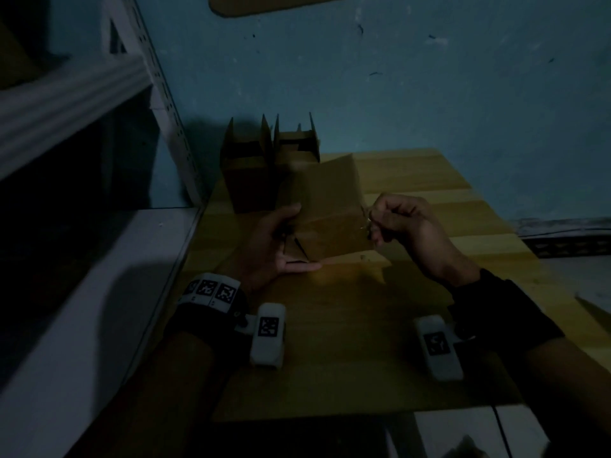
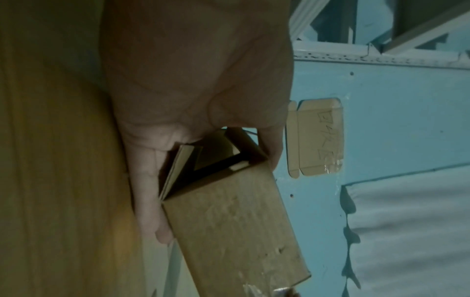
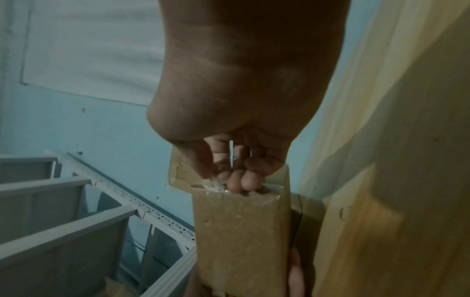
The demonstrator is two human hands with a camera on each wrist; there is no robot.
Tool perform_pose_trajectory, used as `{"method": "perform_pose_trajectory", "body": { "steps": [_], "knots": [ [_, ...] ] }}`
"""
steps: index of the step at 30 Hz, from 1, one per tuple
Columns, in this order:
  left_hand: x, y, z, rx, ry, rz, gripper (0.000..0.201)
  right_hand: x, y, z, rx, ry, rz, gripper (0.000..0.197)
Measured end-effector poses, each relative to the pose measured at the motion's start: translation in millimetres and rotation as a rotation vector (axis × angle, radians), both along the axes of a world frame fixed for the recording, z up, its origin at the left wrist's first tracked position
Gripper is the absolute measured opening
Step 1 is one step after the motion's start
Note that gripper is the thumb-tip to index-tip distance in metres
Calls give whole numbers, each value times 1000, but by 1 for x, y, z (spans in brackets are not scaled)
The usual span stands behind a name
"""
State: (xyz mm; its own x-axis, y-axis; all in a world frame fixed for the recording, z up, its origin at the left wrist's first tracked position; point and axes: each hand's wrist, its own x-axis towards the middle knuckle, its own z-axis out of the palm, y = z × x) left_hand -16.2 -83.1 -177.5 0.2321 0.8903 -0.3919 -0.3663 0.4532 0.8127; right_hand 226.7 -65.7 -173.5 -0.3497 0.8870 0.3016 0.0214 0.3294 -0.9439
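A small brown cardboard box [image 1: 330, 226] is held above the wooden table [image 1: 429, 180], one flap raised at its far side. My left hand [image 1: 274, 239] grips its left end, thumb on top and fingers underneath; in the left wrist view the box [image 2: 236, 217] shows an open end with flaps folded inward beside the left hand [image 2: 190, 80]. My right hand [image 1: 396, 219] is at the box's right end, fingers curled, pinching a strip of clear tape [image 1: 365, 223]. The right wrist view shows the right hand [image 3: 241, 90] pinching the crumpled tape [image 3: 213, 183] at the top edge of the box [image 3: 241, 231].
Two open cardboard boxes [image 1: 246, 166] [image 1: 297, 143] stand at the table's back left against the blue wall. A white metal shelf rack [image 1: 66, 94] runs along the left. A flattened cardboard piece [image 2: 315, 136] is taped to the wall. The scene is dim.
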Motion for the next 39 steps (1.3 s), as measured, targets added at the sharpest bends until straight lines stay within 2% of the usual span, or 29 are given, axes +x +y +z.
{"method": "perform_pose_trajectory", "body": {
  "steps": [2,6,7,11,13,17,18,22,25,29,31,34,36,39],
  "knots": [
    [2,1,-1,1,11,-2,81,1,0,-1,0,0,3,27],
    [3,3,-1,9,28,0,70,1,-1,0,-13,11,14,62],
    [4,4,-1,8,40,1,69,0,-1,0,-2,-11,-7,62],
    [9,4,1,28,138,-16,64,-1,0,2,80,-3,-101,37],
    [13,4,3,59,228,-24,60,2,1,4,123,14,-131,34],
    [15,3,4,149,428,55,88,9,1,8,176,-29,-112,36],
    [16,3,4,181,467,64,88,9,1,8,186,-51,-101,37],
    [22,5,8,196,506,87,68,8,1,7,273,-143,-56,36],
    [30,1,16,150,507,23,87,5,0,9,325,-184,-13,33],
    [42,-8,23,162,478,-9,81,0,-2,12,367,-216,45,34],
    [46,-7,26,192,569,-46,110,-2,-3,13,360,-218,44,34],
    [55,-6,27,223,665,-68,149,-8,-5,12,371,-241,85,16],
    [56,-7,27,223,638,-41,158,-12,-4,12,402,-264,102,18],
    [48,-5,26,250,629,-97,159,-11,-4,14,435,-280,140,18]
  ]
}}
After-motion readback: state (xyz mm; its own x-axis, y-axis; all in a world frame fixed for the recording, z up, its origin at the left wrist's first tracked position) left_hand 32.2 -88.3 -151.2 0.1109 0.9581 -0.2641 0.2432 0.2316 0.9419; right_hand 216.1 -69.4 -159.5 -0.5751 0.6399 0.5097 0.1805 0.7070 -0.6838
